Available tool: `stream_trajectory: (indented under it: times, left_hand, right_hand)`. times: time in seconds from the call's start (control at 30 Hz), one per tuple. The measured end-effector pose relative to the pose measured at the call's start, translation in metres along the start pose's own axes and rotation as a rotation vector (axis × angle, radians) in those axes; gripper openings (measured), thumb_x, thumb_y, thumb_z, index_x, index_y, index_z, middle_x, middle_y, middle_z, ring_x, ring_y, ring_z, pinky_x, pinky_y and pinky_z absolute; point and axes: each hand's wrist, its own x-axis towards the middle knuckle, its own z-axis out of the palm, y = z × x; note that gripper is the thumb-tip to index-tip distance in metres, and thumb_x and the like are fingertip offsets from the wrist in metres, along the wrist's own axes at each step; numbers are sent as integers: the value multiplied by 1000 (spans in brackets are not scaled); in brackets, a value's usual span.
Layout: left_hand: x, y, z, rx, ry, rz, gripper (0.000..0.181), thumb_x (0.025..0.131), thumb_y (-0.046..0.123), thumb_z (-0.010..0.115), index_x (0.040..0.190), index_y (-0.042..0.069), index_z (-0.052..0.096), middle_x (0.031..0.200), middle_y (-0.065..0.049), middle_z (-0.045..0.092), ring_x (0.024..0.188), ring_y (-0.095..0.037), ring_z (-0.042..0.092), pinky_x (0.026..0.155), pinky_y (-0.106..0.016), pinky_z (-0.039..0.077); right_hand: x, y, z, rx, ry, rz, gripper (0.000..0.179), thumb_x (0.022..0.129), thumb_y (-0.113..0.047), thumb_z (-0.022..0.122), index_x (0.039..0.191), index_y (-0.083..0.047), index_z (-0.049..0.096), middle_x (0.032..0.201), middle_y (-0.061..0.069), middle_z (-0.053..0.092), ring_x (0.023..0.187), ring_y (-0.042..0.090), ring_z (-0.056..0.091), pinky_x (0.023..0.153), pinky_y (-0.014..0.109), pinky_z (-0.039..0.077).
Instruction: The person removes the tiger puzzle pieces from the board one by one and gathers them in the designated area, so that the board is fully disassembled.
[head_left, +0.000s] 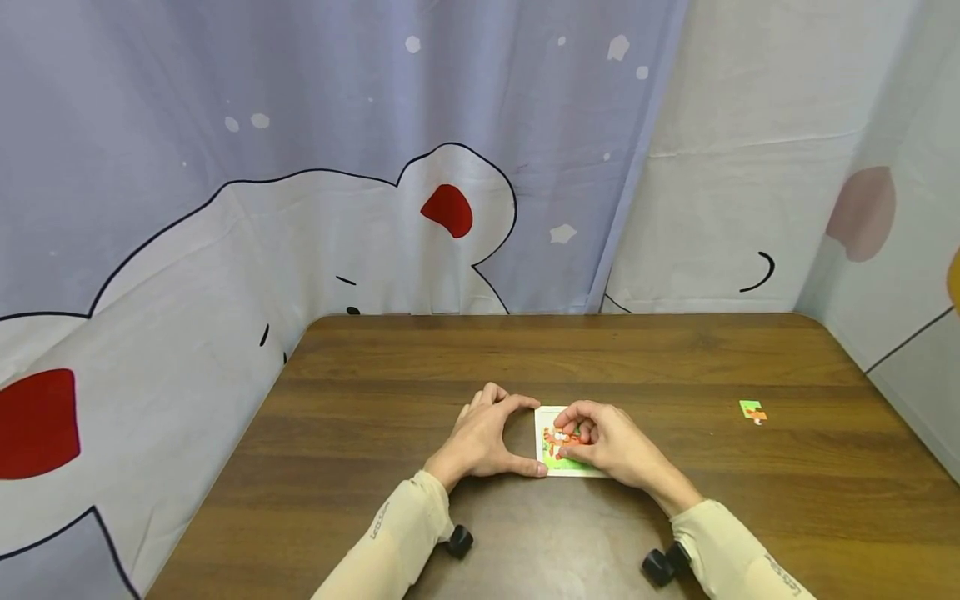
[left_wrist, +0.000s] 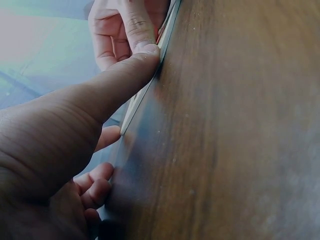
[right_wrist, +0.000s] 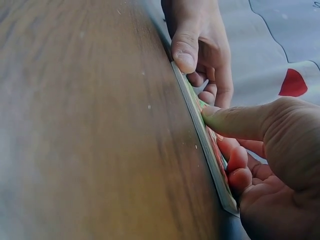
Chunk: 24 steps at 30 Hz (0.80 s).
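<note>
A small jigsaw puzzle board with a white border and an orange cartoon animal on green lies flat on the table. My left hand holds it at its left side, index finger at the far corner and thumb at the near one. Over the picture, my right hand pinches a puzzle piece between thumb and index finger, down at the board's surface. In the right wrist view the right thumb touches the picture. The right hand hides the board's right part.
One loose puzzle piece, green and orange, lies off to the right on the wooden table. Behind the table's far edge hangs a printed curtain, and more cloth hangs along both sides.
</note>
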Motion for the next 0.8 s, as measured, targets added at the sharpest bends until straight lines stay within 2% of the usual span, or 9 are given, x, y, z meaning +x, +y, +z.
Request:
stream_trajectory:
  times: [0.43, 0.8]
  left_hand:
    - [0, 2, -1, 5, -5, -5, 96, 69, 63, 103, 152, 33, 66, 126, 1, 50, 112, -19, 47, 98, -41, 39]
    - [0, 1, 0, 6, -1, -3, 96, 68, 63, 104, 152, 33, 66, 126, 0, 50, 113, -19, 48, 99, -42, 39]
  right_hand:
    - [3, -6, -1, -72, 9, 28, 26, 89, -9, 94, 110, -10, 78, 88, -2, 70, 76, 9, 62, 68, 24, 52]
    - [2, -5, 2, -40, 9, 47, 28, 88, -6, 93, 112, -9, 78, 92, -1, 71, 76, 10, 62, 67, 24, 51]
